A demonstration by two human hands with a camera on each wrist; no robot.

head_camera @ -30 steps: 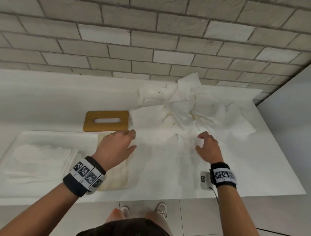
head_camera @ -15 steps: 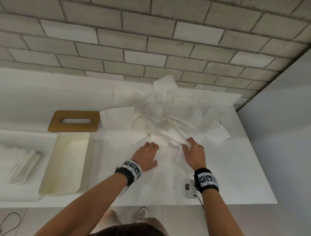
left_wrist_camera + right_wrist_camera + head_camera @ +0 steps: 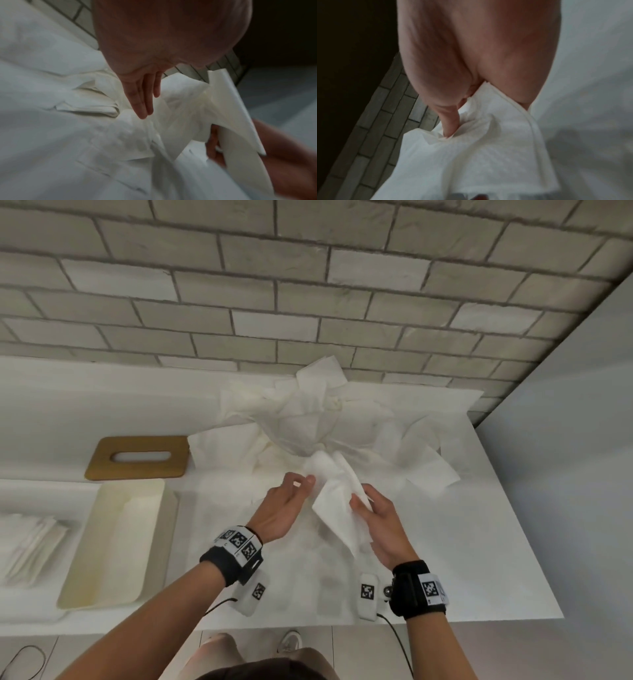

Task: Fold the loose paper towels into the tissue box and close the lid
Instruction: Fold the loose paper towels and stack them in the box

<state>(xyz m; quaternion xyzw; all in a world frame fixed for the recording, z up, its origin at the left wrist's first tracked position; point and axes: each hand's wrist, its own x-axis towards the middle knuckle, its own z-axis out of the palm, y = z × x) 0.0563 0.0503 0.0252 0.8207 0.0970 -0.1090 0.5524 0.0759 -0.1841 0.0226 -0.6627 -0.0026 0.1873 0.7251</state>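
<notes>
A heap of loose white paper towels [image 3: 325,422] lies on the white counter against the brick wall. My right hand [image 3: 359,498] pinches one paper towel [image 3: 337,494] lifted in front of the heap; in the right wrist view the thumb [image 3: 450,121] presses into that paper towel [image 3: 479,148]. My left hand [image 3: 303,482] is just left of the sheet, its straight fingers [image 3: 142,102] touching the sheet's edge. The open cream tissue box [image 3: 164,508] stands to the left, holding a little paper. Its wooden lid [image 3: 137,470] with an oval slot lies flat behind it.
A stack of folded towels [image 3: 30,542] lies at the far left on a white tray. A grey wall [image 3: 565,474] bounds the counter on the right. The counter's front edge [image 3: 445,619] runs just beyond my wrists, with a cable hanging below it.
My left hand left the box area and came to the heap. My right hand took one sheet and raised it off the heap toward me. The view shifted right.
</notes>
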